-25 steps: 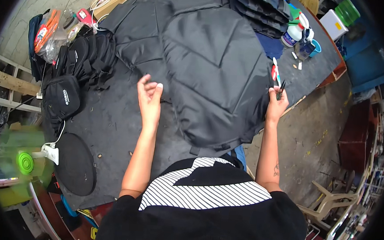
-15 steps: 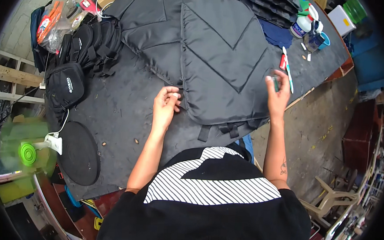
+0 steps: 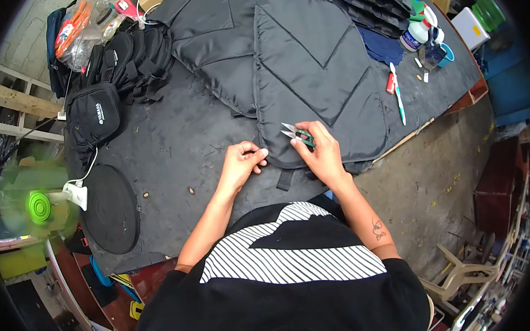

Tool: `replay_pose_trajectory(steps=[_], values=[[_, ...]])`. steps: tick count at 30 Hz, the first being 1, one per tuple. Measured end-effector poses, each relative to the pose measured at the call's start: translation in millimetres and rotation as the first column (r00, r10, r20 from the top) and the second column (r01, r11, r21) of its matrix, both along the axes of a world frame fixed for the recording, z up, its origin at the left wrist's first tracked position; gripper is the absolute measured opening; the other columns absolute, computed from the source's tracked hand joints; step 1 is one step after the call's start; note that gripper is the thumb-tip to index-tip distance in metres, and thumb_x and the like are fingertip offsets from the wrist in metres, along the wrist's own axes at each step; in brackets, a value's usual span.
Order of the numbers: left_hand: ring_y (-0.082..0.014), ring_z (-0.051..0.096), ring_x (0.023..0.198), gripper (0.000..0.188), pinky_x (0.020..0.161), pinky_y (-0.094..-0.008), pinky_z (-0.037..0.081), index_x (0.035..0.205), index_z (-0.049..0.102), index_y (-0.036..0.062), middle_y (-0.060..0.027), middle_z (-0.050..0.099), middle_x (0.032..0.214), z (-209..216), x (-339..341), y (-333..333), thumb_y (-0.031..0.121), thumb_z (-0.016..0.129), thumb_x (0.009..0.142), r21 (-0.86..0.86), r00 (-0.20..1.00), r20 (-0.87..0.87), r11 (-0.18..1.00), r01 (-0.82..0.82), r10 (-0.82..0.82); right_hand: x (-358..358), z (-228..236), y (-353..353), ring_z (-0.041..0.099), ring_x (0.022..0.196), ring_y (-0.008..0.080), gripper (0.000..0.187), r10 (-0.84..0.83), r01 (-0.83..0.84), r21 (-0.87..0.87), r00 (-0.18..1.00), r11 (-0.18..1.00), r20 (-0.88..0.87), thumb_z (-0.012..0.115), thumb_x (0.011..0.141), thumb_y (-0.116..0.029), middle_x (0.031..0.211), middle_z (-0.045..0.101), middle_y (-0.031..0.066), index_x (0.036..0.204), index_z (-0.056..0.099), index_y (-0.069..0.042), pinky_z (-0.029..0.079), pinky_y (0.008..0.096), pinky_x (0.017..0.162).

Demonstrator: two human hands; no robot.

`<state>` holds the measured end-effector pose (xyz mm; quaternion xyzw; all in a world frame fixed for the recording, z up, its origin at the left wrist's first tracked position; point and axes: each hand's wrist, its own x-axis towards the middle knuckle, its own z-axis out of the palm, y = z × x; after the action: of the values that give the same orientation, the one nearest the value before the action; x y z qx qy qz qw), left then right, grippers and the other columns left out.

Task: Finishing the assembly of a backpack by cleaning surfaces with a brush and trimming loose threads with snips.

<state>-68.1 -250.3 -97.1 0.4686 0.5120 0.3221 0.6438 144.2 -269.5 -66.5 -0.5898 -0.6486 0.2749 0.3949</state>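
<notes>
Black quilted panel (image 3: 316, 77) on the table (image 3: 174, 154), one o'clock from centre. Hands apart: left hand (image 3: 239, 166), thumb and forefinger together at the panel's seven o'clock, anything gripped indiscernible; right hand (image 3: 325, 155) clasps green-handled snips (image 3: 305, 137), blades parted toward ten o'clock.
</notes>
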Motion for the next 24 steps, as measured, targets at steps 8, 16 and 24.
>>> replay_pose_trajectory(steps=[8,16,24], values=[[-0.0092,0.062,0.066,0.013,0.055,-0.0203,0.047,0.089,0.067,-0.0004,-0.0043,0.067,0.082,5.1,-8.9,-9.5,0.013,0.065,0.088,0.037,0.995,0.07,0.997,-0.072,0.07,-7.0,5.4,-6.8,0.057,0.068,0.0223,0.032,0.072,-0.165,0.274,0.944,0.948,0.322,0.074,0.065,-0.012,0.095,0.055,0.0058,0.095,0.065,-0.008,0.048,0.0345,0.061],[-0.0048,0.047,0.057,0.011,0.053,-0.0209,0.037,0.075,0.063,-0.0034,0.0009,0.05,0.067,27.5,1.2,-16.7,0.006,0.067,0.081,0.431,0.909,-0.368,0.902,-0.019,0.195,-28.7,2.8,2.6,0.059,0.074,0.0199,0.022,0.088,-0.278,0.396,0.896,0.875,0.435,0.071,0.062,-0.011,0.098,0.053,0.0078,0.082,0.063,-0.006,0.043,0.0335,0.064],[-0.0049,0.048,0.061,0.005,0.057,-0.0203,0.039,0.077,0.063,-0.0032,0.0,0.052,0.073,20.7,-3.2,-15.8,0.001,0.063,0.08,0.464,0.93,-0.29,0.883,-0.07,0.226,-29.7,-0.3,7.4,0.056,0.062,0.0197,0.018,0.048,-0.16,0.453,0.967,0.877,0.249,0.073,0.063,-0.01,0.09,0.056,0.0041,0.079,0.064,-0.008,0.044,0.034,0.056]])
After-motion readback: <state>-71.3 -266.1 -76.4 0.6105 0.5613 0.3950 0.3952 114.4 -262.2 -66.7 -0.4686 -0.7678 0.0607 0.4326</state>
